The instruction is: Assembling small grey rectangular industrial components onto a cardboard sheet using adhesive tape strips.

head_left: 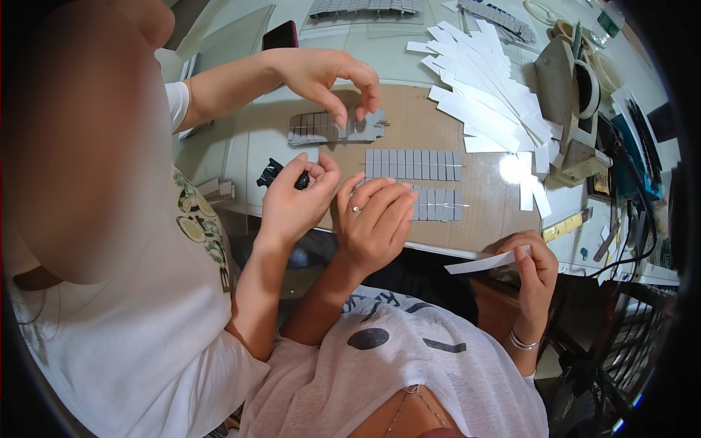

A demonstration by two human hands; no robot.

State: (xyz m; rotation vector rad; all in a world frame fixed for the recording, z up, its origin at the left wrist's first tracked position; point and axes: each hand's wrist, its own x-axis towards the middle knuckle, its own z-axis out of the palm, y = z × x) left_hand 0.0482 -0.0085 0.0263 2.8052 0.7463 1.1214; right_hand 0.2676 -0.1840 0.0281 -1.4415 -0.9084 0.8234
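Observation:
My left hand [376, 219], with a ring on one finger, lies over the left part of a row of small grey rectangular pieces [442, 204]. Its fingers are stretched out and rest on the row, hiding that end. Thin wire-like ends stick out at the row's right. Just beyond lies a second, similar grey row [414, 165]. At the table's front edge, my right hand [539, 274] pinches a narrow white paper strip [482, 263] by one end; the strip points left. Both rows lie on a sheet of brown cardboard [431, 120].
At the left, a co-worker's hand [332, 77] touches a stack of grey rows [314, 128]; their other hand [296, 201] holds a black object [270, 173]. White strips [489, 87] are heaped at the back right, beside a tape dispenser [566, 102]. A phone [280, 35] lies far left.

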